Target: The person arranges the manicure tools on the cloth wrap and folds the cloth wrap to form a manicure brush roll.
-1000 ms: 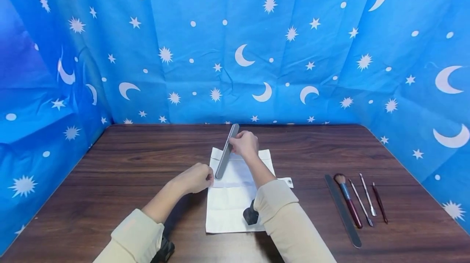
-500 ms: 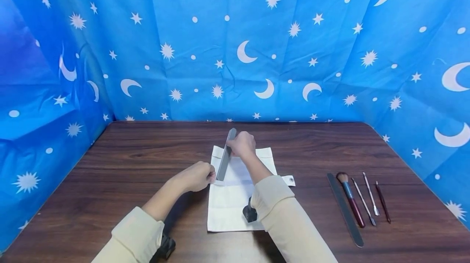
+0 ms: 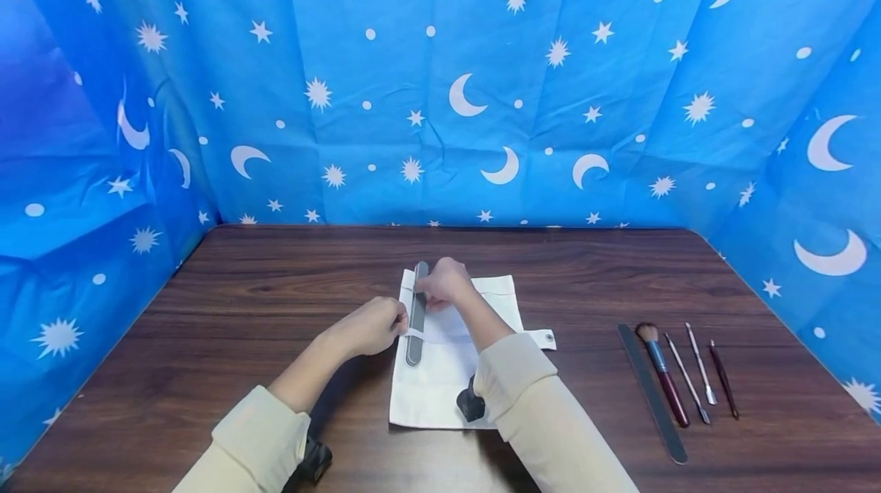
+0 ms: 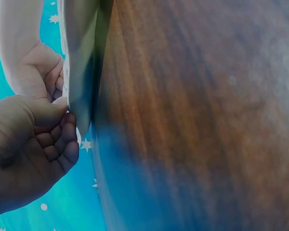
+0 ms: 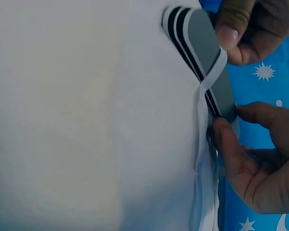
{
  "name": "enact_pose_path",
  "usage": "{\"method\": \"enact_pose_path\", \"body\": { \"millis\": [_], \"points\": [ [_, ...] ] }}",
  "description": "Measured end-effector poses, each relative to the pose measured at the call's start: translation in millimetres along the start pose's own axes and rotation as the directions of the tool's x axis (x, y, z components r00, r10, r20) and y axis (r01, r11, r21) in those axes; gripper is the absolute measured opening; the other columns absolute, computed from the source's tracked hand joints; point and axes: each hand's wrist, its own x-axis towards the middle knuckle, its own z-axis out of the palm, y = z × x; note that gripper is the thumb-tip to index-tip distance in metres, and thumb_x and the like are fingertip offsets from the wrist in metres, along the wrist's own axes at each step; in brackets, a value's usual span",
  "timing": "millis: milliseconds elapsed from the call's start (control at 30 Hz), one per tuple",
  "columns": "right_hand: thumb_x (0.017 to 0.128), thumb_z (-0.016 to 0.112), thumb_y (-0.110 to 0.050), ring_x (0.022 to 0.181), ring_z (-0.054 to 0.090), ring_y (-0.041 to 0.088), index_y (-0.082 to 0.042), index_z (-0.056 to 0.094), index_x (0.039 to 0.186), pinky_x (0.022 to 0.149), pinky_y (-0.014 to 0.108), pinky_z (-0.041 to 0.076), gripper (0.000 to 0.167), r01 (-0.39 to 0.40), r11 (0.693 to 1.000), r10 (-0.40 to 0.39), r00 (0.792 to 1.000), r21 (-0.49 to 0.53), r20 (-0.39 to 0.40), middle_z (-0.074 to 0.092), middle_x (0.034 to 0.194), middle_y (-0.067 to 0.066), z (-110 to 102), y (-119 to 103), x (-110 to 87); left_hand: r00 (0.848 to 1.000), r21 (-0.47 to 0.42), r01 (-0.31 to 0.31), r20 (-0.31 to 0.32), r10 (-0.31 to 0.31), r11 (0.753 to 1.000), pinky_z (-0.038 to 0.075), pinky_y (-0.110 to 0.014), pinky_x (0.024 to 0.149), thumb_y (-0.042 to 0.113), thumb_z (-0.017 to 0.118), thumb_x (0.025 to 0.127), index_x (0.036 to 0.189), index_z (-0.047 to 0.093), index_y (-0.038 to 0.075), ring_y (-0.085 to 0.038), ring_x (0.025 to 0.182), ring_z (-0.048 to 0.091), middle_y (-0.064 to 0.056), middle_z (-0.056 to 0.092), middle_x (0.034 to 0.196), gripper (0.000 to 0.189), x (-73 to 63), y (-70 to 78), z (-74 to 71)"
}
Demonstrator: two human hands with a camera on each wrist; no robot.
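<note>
A white fabric tool pouch lies unfolded on the table. At its left side, my left hand pinches an elastic band, lifting it into a loop. My right hand pinches a stack of grey nail files between thumb and fingertip; black and white layers show along the stack's edge in the right wrist view. The near end of the stack passes under the band and rests over the fabric. The left wrist view shows my left thumb and fingers at the pouch edge.
To the right lie a long dark nail file, a makeup brush, two metal manicure tools, one being a cuticle pusher, and a thin dark red tool. A snap tab sticks out from the pouch. A blue curtain surrounds the table.
The stack of nail files has slid toward the near side, through the band, and turned straighter along the pouch. My right hand has moved slightly left and nearer; the left hand stays at the band.
</note>
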Motion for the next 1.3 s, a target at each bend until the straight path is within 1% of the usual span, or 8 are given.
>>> {"method": "enact_pose_path", "body": {
  "millis": [133,333,600,700,833,1133,1200,1300],
  "points": [
    [0.078,0.067,-0.006,0.046,0.059,0.016,0.004,0.059,0.071,0.049,0.028,0.051,0.015,-0.006,0.999,0.002,0.996,0.038,0.085,0.060,0.060,0.012,3.0,0.7,-6.5,1.000,0.020,0.005,-0.017,-0.004,1.000,0.040,-0.026,0.058,-0.003,0.052,0.089,0.073,0.055,0.007,-0.010,0.060,0.044,0.002,0.048,0.069,0.019,0.9,0.2,-0.5],
    [0.076,0.065,-0.007,0.046,0.058,0.016,0.004,0.058,0.071,0.050,0.029,0.051,0.014,0.007,0.995,-0.019,0.993,0.101,0.117,0.060,0.061,0.013,1.7,3.3,-13.4,0.999,0.060,0.017,-0.038,-0.015,0.998,0.041,-0.028,0.061,-0.001,0.054,0.089,0.072,0.055,0.007,-0.011,0.063,0.045,0.002,0.048,0.070,0.018,1.4,1.0,-0.5],
    [0.086,0.062,-0.012,0.050,0.056,0.013,0.004,0.055,0.099,0.051,0.022,0.048,0.021,-0.055,0.945,-0.035,0.963,0.321,0.267,0.059,0.066,0.010,-3.9,17.7,-10.8,0.998,0.031,0.054,-0.037,-0.053,0.998,0.040,-0.027,0.059,0.000,0.055,0.089,0.072,0.056,0.008,-0.011,0.060,0.045,0.003,0.049,0.067,0.019,2.8,1.6,-0.1],
    [0.090,0.058,-0.013,0.051,0.057,0.012,0.002,0.054,0.099,0.051,0.021,0.047,0.018,-0.063,0.940,-0.042,0.954,0.335,0.298,0.060,0.067,0.009,-6.9,19.8,-11.2,0.998,0.028,0.057,-0.041,-0.056,0.998,0.040,-0.026,0.057,-0.001,0.055,0.088,0.071,0.056,0.008,-0.010,0.058,0.045,0.003,0.049,0.066,0.019,3.1,1.5,0.0],
    [0.090,0.056,-0.010,0.052,0.058,0.012,-0.001,0.052,0.088,0.052,0.021,0.048,0.010,-0.070,0.935,-0.053,0.942,0.348,0.331,0.060,0.065,0.009,-9.7,21.2,-12.5,0.997,0.029,0.059,-0.045,-0.058,0.998,0.040,-0.026,0.056,-0.001,0.055,0.088,0.071,0.056,0.008,-0.010,0.056,0.045,0.003,0.049,0.064,0.019,3.1,2.0,-0.4],
    [0.090,0.057,-0.007,0.052,0.059,0.012,0.000,0.056,0.079,0.052,0.022,0.049,0.013,-0.076,0.945,-0.058,0.919,0.319,0.391,0.061,0.062,0.010,-7.8,25.2,-11.0,0.997,0.036,0.032,-0.074,-0.029,0.999,0.041,-0.025,0.056,-0.003,0.056,0.084,0.071,0.057,0.006,-0.010,0.056,0.045,0.003,0.050,0.064,0.016,2.6,-0.9,1.8],
    [0.089,0.058,-0.008,0.050,0.059,0.012,0.001,0.057,0.077,0.052,0.022,0.049,0.015,-0.067,0.950,-0.058,0.921,0.305,0.384,0.061,0.060,0.009,-6.4,26.0,-11.1,0.996,0.035,0.051,-0.071,-0.049,0.998,0.041,-0.025,0.055,-0.003,0.056,0.085,0.071,0.057,0.006,-0.010,0.055,0.045,0.003,0.050,0.063,0.016,2.7,-1.4,3.0],
    [0.087,0.062,-0.009,0.048,0.057,0.012,0.001,0.059,0.073,0.050,0.022,0.049,0.018,-0.008,0.970,-0.075,0.941,0.244,0.330,0.059,0.057,0.008,-3.9,25.7,-13.4,0.995,0.037,0.075,-0.062,-0.073,0.996,0.040,-0.025,0.054,-0.001,0.057,0.086,0.070,0.057,0.007,-0.010,0.054,0.044,0.004,0.049,0.062,0.017,2.9,-2.1,4.0]
  ]
}}
